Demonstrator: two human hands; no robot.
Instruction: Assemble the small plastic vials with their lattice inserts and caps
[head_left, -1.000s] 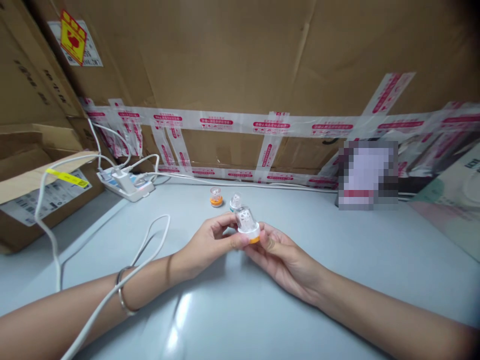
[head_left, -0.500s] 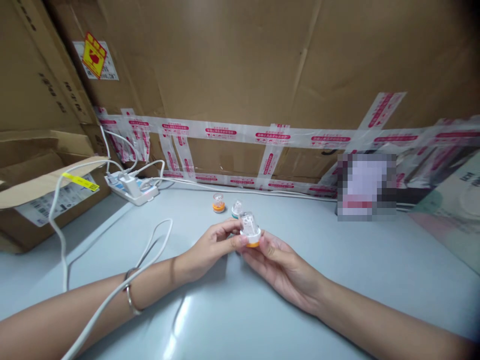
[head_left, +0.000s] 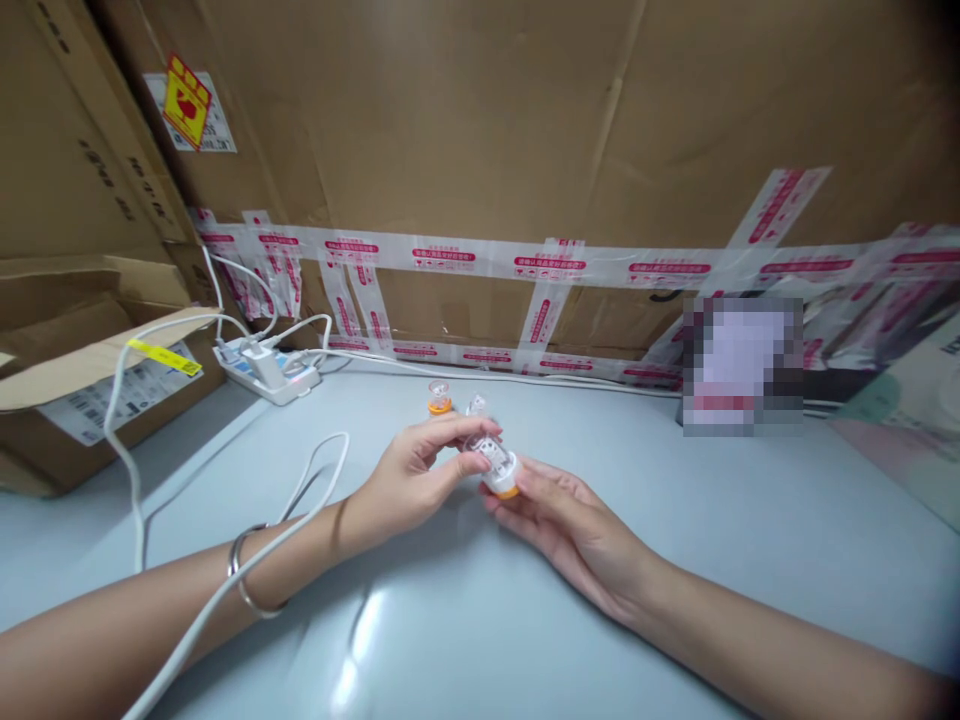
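Note:
A small container (head_left: pixel 501 474) with a clear dome, a white collar and an orange base is held above the table, tilted to the left. My right hand (head_left: pixel 581 525) grips its white and orange lower part from the right. The thumb and fingers of my left hand (head_left: pixel 412 475) are closed about the clear dome, whose top they partly cover. White perforated parts show inside the dome. Just behind, a clear-topped piece with an orange base (head_left: pixel 439 398) stands on the table. Beside it another clear piece (head_left: pixel 477 405) is partly hidden by my left fingers.
A white power strip (head_left: pixel 274 370) with plugs and cables lies at the back left, near an open cardboard box (head_left: pixel 127 400). One white cable (head_left: pixel 217 600) passes over my left forearm. A large taped carton (head_left: pixel 450 130) stands behind the table (head_left: pixel 420 640); a blurred-out object (head_left: pixel 739 365) is at right.
My left fingers have moved from the container's collar up to its clear dome. The container, upright before, now leans to the left. My right hand has kept its hold.

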